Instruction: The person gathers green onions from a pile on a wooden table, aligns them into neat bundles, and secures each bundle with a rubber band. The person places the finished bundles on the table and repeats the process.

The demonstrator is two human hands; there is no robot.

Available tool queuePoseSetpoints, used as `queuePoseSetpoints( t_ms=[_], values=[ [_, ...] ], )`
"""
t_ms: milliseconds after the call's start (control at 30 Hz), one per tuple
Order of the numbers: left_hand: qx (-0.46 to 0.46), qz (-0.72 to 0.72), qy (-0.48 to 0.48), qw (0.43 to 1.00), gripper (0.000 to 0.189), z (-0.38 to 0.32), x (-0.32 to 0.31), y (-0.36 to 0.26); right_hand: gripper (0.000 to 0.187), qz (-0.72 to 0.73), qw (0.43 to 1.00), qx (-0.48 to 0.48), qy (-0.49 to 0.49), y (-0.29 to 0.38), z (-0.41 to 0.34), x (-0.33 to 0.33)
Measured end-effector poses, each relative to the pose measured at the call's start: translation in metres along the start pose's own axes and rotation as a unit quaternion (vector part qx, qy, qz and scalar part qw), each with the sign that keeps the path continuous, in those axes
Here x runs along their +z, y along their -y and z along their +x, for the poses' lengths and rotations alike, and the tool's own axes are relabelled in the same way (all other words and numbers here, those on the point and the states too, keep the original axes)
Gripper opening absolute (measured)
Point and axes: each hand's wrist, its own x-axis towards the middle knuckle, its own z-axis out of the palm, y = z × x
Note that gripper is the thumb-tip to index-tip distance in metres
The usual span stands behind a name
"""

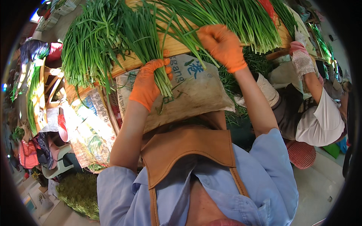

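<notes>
My left hand [150, 82], in an orange rubber glove, is closed around a bundle of garlic chives [142, 36]. The pale cut ends stick out below the fist, over a printed woven sack [195, 99] that covers my lap. My right hand [223, 48], gloved alike, is curled and slightly blurred above the edge of the wooden table [174, 45]. A few loose chive stems [192, 42] pass beside its fingertips; whether it pinches any is unclear. A large heap of chives [87, 53] lies left of the bundle, and another row of chives [251, 25] lies to the right.
Chive trimmings [254, 62] are heaped below the table's right side. A co-worker's gloved hand [301, 56] reaches in at the right. A second printed sack [96, 127] hangs at my left. Further left stand a white plastic chair [60, 161] and another table with chives [34, 96].
</notes>
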Motion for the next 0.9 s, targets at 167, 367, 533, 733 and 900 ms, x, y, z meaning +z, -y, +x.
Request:
queuePoseSetpoints(
  t_ms=[167,367,533,733,900],
  values=[
    [0.033,0.02,-0.015,0.999,0.041,0.008,0.011,0.002,0.023,-0.108,0.993,-0.008,0.048,0.026,-0.023,0.025],
    [0.025,0.014,-0.054,0.998,0.036,-0.002,0.011,0.012,0.022,0.036,0.997,0.074,-0.003,0.028,-0.021,0.034],
    [0.011,-0.014,-0.065,0.998,0.031,0.0,0.013,0.031,0.019,0.103,0.991,0.006,0.082,0.06,-0.048,0.041],
    [-0.004,0.041,-0.075,0.996,0.029,-0.004,0.01,0.033,0.035,0.185,0.976,0.0,0.118,0.042,-0.026,0.027],
    [0.013,0.059,-0.089,0.994,0.029,-0.005,0.008,0.035,0.041,-0.013,0.991,-0.088,0.101,0.01,0.007,0.043]
  ],
)
